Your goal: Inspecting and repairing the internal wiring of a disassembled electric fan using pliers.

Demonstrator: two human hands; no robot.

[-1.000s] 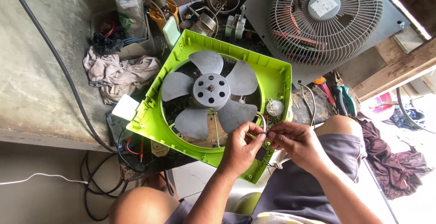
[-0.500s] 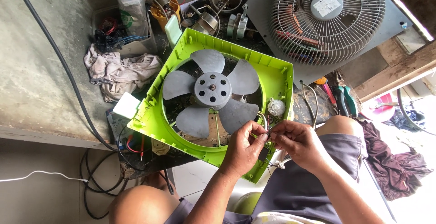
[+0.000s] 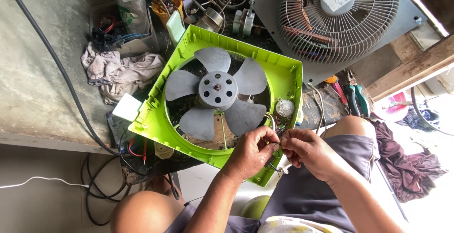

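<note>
**Both hands pinch wiring at the fan's corner**

The left hand (image 3: 248,152) and right hand (image 3: 305,151) meet fingertip to fingertip, each pinching thin wires (image 3: 275,143) between them. The wires lie at the near right corner of the green fan housing (image 3: 283,74), just right of the 5-blade grey impeller (image 3: 216,91).

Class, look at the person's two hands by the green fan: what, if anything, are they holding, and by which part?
Both the left hand and right hand pinch thin wires at the green fan housing's corner, gripping near the wire ends with their fingertips.
</note>
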